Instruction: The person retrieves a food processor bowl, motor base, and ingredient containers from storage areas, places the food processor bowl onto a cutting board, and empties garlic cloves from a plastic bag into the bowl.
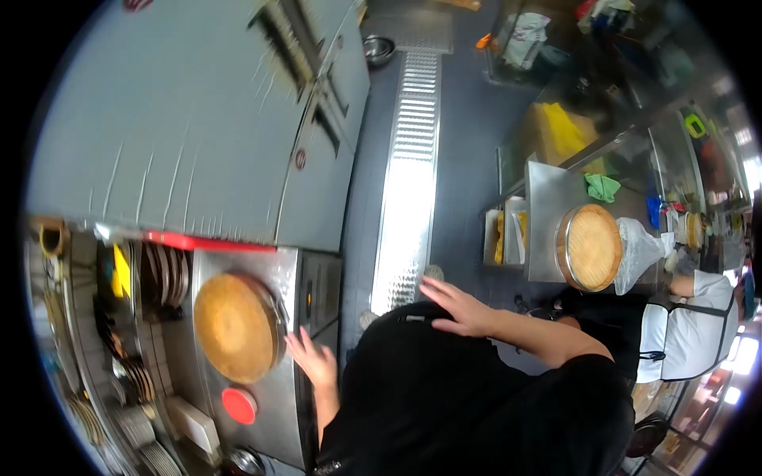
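My left hand [312, 358] is raised beside the steel counter [278, 404], empty, with its fingers spread. Closest to it is a thick round chopping block [234, 327] with a metal band around its side. A red round lid or dish [239, 405] lies on the same counter, nearer to me. In front of my body, over the floor, my right hand [459, 308] is held out with fingers stretched and thumb apart. Nothing is in it, and it touches no object.
Tall grey cabinets [190, 119] stand at the left. A metal drain grate [409, 190] runs along the floor. On the right, a steel table [544, 230] bears a second round wooden block [591, 247] and a green cloth [602, 188]. A co-worker [683, 325] stands beside it.
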Tool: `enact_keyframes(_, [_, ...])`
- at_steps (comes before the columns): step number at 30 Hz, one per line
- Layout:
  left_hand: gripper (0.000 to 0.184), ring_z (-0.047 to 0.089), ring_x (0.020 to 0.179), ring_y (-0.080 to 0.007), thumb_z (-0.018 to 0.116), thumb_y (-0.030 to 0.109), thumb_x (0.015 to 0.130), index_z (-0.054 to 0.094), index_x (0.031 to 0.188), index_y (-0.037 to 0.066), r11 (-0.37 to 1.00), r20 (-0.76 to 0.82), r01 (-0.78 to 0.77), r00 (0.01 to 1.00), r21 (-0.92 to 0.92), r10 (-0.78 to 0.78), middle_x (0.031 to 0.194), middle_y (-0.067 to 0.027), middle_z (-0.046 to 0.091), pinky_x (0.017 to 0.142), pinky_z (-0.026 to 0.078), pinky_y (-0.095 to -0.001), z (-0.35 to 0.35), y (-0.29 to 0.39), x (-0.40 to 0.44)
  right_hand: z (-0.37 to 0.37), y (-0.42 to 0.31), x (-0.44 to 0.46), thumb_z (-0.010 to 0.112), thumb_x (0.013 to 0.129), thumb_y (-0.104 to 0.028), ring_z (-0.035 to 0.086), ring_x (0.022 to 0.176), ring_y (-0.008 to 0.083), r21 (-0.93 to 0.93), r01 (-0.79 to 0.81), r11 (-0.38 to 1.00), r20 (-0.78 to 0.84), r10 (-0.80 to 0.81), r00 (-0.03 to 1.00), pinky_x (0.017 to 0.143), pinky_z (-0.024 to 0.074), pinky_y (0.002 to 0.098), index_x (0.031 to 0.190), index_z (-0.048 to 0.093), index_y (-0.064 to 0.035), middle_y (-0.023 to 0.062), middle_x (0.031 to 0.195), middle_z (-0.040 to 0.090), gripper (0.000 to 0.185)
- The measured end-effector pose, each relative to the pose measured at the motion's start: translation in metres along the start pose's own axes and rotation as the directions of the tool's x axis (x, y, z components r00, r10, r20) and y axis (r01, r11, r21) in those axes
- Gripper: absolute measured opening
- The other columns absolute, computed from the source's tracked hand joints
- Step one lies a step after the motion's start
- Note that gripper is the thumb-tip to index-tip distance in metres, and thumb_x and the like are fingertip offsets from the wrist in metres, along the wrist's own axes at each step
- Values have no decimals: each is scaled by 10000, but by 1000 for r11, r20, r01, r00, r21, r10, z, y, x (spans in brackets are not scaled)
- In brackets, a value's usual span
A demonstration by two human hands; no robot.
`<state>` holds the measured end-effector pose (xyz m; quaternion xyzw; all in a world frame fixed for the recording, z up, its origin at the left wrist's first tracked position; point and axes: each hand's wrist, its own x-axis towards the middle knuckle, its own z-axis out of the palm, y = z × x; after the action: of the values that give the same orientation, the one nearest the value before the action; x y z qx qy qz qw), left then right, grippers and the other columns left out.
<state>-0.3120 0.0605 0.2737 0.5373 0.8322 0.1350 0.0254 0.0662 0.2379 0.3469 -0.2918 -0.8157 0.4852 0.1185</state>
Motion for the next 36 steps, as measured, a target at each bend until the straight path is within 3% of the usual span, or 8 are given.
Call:
enact_keyframes(9, [676, 317, 1404, -487, 695, 109, 767, 488, 1400, -5, 997, 270, -73, 960, -5, 72, 1480, -319, 379, 1165, 279, -531, 36, 34, 33, -65, 42, -56, 671, 916, -391, 304, 1438, 414, -15, 108, 994, -111, -109, 988, 1168, 290, 461, 1528, 285, -8, 255, 1582, 231, 819])
enact_keyframes(15, [633, 408, 1339, -484, 737, 194, 781, 541, 1351, -2, 991, 514, -131, 852, 15, 104, 1421, -310, 463, 1138, 346, -488, 77, 49, 56, -81, 72, -88, 740, 867, -325, 336, 1424, 413, -61, -91, 994, -402, 59, 914, 1155, 327, 448, 1502, 338, -6, 258, 1559, 278, 816])
enact_keyframes(22, [575, 532, 1255, -407, 690, 282, 822, 574, 1318, 16, 999, 731, -2, 682, 40, -28, 1296, -266, 596, 1082, 414, -455, 90, 62, 69, -112, 115, -108, 763, 834, -238, 369, 1398, 431, -2, -381, 925, -705, 269, 657, 1135, 351, 456, 1478, 381, -11, 261, 1550, 298, 782])
enact_keyframes(26, [561, 577, 1206, -394, 648, 323, 835, 589, 1295, 8, 992, 801, 10, 589, 129, -110, 1264, -248, 624, 1043, 449, -448, 91, 62, 88, -130, 135, -99, 754, 837, -248, 358, 1399, 443, 50, -458, 887, -763, 330, 556, 1132, 349, 462, 1480, 388, -27, 280, 1548, 287, 772])
enact_keyframes(30, [558, 574, 1216, -388, 630, 338, 836, 601, 1288, 13, 981, 874, -55, 464, 188, -141, 1280, -249, 615, 1039, 453, -451, 113, 65, 131, -152, 146, -80, 744, 842, -277, 365, 1373, 467, 59, -598, 799, -727, 445, 523, 1123, 351, 483, 1457, 420, -14, 301, 1532, 295, 743])
enact_keyframes(31, [531, 576, 1210, -391, 635, 326, 829, 620, 1263, 21, 981, 879, -129, 471, 148, -71, 1271, -253, 617, 1026, 461, -454, 136, 48, 142, -157, 152, -74, 745, 841, -280, 368, 1369, 470, 47, -606, 794, -729, 442, 522, 1122, 352, 485, 1453, 426, -15, 304, 1528, 298, 740])
enact_keyframes(34, [490, 581, 1193, -398, 638, 311, 824, 638, 1222, 26, 979, 865, -134, 497, 157, -71, 1243, -257, 626, 1011, 468, -455, 172, 68, 192, -174, 171, -52, 750, 836, -288, 376, 1357, 478, 35, -644, 764, -724, 464, 511, 1117, 355, 491, 1443, 440, -16, 309, 1520, 306, 733])
enact_keyframes(36, [457, 583, 1178, -409, 638, 305, 831, 643, 1190, 22, 991, 845, -130, 531, 5, 66, 1218, -251, 636, 1007, 470, -455, 201, 80, 229, -191, 183, -31, 752, 834, -292, 379, 1353, 481, 58, -683, 728, -706, 514, 487, 1116, 355, 494, 1438, 447, -16, 310, 1519, 308, 731])
